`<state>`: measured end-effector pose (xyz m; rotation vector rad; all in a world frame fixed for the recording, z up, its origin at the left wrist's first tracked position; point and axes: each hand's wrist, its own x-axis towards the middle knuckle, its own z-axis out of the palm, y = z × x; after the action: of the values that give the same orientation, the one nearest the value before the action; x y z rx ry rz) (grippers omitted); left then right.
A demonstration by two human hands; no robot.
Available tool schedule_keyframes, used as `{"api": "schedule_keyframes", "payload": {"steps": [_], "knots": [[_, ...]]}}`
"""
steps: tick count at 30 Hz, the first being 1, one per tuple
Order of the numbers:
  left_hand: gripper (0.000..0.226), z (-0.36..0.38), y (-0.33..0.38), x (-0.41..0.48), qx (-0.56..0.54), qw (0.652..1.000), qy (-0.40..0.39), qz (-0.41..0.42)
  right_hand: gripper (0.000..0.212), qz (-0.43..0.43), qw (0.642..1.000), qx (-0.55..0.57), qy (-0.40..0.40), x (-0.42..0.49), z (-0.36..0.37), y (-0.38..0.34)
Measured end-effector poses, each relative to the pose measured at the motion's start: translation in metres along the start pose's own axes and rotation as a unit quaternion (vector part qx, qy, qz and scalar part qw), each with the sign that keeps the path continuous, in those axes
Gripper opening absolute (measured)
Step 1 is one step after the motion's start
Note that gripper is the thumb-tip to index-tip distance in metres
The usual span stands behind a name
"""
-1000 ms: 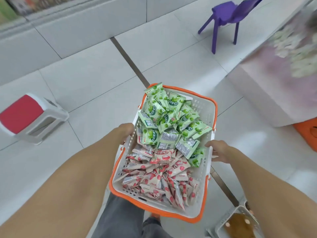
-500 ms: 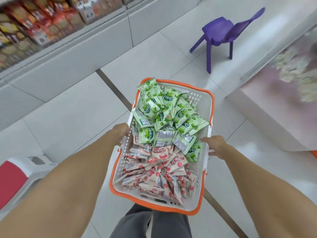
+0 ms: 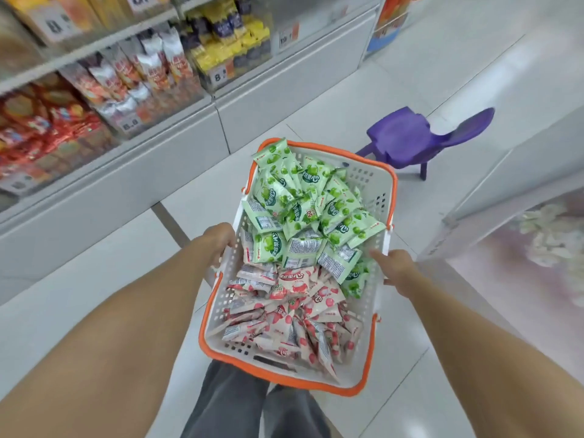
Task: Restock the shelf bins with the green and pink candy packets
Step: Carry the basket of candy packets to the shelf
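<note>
Green packets (image 3: 303,213) heaped far end; pink packets (image 3: 294,314) near end

We hold the basket (image 3: 363,181) before us, left hand (image 3: 219,240) at its nine o'clock rim, right hand (image 3: 398,270) at three. Inside, one packet heap (image 3: 303,213) lies toward twelve, another packet heap (image 3: 294,314) toward six. Shelves (image 3: 126,83) stand at ten o'clock, a chair (image 3: 407,134) at one.

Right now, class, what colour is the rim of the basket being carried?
Orange; the basket rim shows best in the head view.
</note>
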<state>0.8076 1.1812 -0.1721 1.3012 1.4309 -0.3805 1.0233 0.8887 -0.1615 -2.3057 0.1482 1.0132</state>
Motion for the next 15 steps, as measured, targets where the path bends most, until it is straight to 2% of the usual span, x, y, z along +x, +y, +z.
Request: {"api": "schedule_keyframes", "payload": {"steps": [3, 8, 10, 13, 15], "knots": [[0.067, -0.015, 0.071, 0.046, 0.027, 0.999, -0.030, 0.011, 0.048, 0.004, 1.000, -0.007, 0.010, 0.049, -0.003, -0.060], [0.107, -0.032, 0.179, 0.112, 0.031, 0.997, -0.060, 0.021, 0.074, 0.041, 0.999, 0.019, -0.002, 0.125, -0.015, -0.140], [0.099, -0.033, 0.218, 0.129, 0.032, 0.998, -0.049, 0.023, 0.076, 0.045, 0.998, 0.044, -0.013, 0.150, -0.020, -0.164], [0.064, -0.029, 0.276, 0.153, 0.029, 0.998, -0.044, 0.019, 0.082, 0.064, 0.995, 0.074, -0.028, 0.192, -0.026, -0.196], [0.056, -0.022, 0.314, 0.174, 0.029, 0.998, -0.049, 0.018, 0.090, 0.079, 0.992, 0.086, -0.038, 0.225, -0.032, -0.214]]}}
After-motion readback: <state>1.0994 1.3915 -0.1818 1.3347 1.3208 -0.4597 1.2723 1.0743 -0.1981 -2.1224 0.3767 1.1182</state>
